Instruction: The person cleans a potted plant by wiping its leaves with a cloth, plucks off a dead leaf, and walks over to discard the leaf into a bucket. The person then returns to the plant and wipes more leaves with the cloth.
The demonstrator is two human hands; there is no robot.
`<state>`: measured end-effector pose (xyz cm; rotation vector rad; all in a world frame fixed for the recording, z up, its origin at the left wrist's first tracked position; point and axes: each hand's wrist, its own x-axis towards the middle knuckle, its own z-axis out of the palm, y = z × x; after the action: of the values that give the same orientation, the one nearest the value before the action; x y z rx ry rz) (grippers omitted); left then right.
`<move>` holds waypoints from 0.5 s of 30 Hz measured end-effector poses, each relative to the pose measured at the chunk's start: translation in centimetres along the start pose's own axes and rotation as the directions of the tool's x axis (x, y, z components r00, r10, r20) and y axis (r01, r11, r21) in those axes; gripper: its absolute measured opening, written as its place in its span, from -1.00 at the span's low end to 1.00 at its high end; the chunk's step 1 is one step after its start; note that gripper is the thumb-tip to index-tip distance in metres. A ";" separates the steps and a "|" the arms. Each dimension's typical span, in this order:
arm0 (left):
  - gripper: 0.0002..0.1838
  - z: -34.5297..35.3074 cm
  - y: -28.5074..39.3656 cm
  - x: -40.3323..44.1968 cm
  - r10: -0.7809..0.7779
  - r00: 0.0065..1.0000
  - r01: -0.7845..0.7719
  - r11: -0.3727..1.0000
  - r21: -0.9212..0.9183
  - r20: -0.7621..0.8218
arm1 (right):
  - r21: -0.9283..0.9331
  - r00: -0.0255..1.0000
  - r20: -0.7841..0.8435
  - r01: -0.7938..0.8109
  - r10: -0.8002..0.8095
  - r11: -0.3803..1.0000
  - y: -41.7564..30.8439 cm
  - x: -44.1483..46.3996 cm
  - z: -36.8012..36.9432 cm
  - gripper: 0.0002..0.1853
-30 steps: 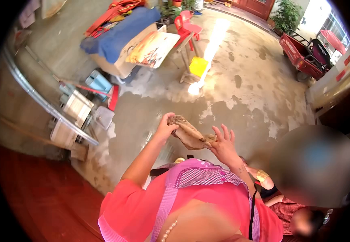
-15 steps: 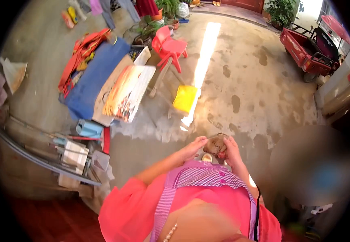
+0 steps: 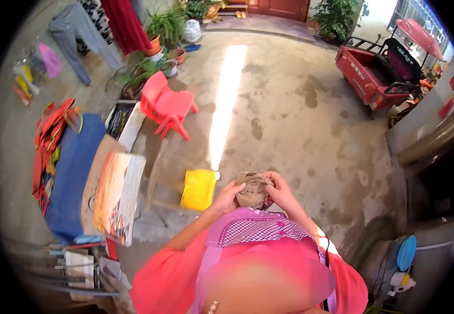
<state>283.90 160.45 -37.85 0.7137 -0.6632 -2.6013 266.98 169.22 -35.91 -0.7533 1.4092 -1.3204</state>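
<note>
A bunched brown cloth (image 3: 253, 194) with dark marks and a bit of red at its lower right is held in front of my chest. My left hand (image 3: 228, 195) pinches its left edge, thumb on top. On the opposite side my right hand (image 3: 281, 190) grips the upper right edge with bent fingers. Its folds hide what kind of article the cloth is. Just left of my left hand, a bright yellow cloth (image 3: 198, 189) lies on a low support. A purple checked apron (image 3: 263, 230) covers my front below the hands.
To the left stand a red plastic chair (image 3: 167, 107) and a board with an orange picture (image 3: 113, 188), beside a blue cover (image 3: 75, 178). A red cargo tricycle (image 3: 365, 78) is at the far right. A blue basin (image 3: 406, 253) sits at the lower right. Concrete floor (image 3: 289, 125) stretches ahead.
My view has turned right and advanced, so the chair, board and yellow cloth appear farther left and lower. The brown cloth is higher and more bunched, still between both hands.
</note>
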 end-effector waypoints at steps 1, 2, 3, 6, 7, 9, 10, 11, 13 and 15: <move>-0.66 0.9 1.9 3.2 0.026 1.000 -0.027 0.999 -0.019 -0.016 | 0.032 0.999 -0.033 -0.038 0.040 0.999 -1.6 2.6 -1.6 -0.80; -0.66 2.1 3.8 5.9 0.021 0.999 -0.020 0.999 -0.028 0.037 | 0.068 0.993 -0.063 -0.095 0.099 0.993 -3.1 4.6 -3.2 -0.81; -0.67 4.0 6.2 8.6 0.015 0.996 -0.012 0.999 -0.032 0.089 | 0.022 0.997 -0.078 -0.016 0.017 1.000 -4.4 6.7 -4.9 -0.80; -0.68 8.2 11.7 17.1 -0.007 0.984 0.005 1.000 0.015 0.176 | -0.147 0.964 -0.135 0.208 -0.228 0.967 -7.4 13.4 -9.9 -0.76; -0.68 9.2 12.9 19.9 -0.021 0.982 0.012 0.999 0.044 0.190 | -0.142 0.960 -0.203 0.165 -0.191 0.976 -8.0 15.1 -11.1 -0.74; -0.67 10.9 14.3 25.4 -0.108 0.954 0.092 0.993 0.069 0.280 | -0.121 0.938 -0.329 0.074 -0.110 0.990 -8.8 18.2 -13.6 -0.71; -0.66 11.6 14.7 28.1 -0.159 0.929 0.142 0.987 0.075 0.334 | -0.052 0.963 -0.268 -0.002 -0.012 0.999 -8.8 19.6 -15.5 -0.63; -0.65 12.0 15.0 30.5 -0.204 0.900 0.187 0.979 0.081 0.386 | 0.059 0.963 -0.267 0.060 -0.042 0.996 -8.2 21.0 -16.5 -0.61; -0.64 13.1 16.0 36.3 -0.244 0.878 0.222 0.970 0.100 0.412 | 0.278 0.959 -0.264 0.180 -0.105 0.943 -7.8 25.0 -19.2 -0.55; -0.64 13.7 17.3 42.5 -0.275 0.857 0.250 0.961 0.116 0.435 | 0.468 0.975 -0.202 0.178 -0.092 0.866 -9.4 29.5 -22.2 -0.54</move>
<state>245.76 131.65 -34.53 0.2180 -0.8196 -3.0501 235.90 147.16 -37.03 -0.4083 1.0947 -1.7971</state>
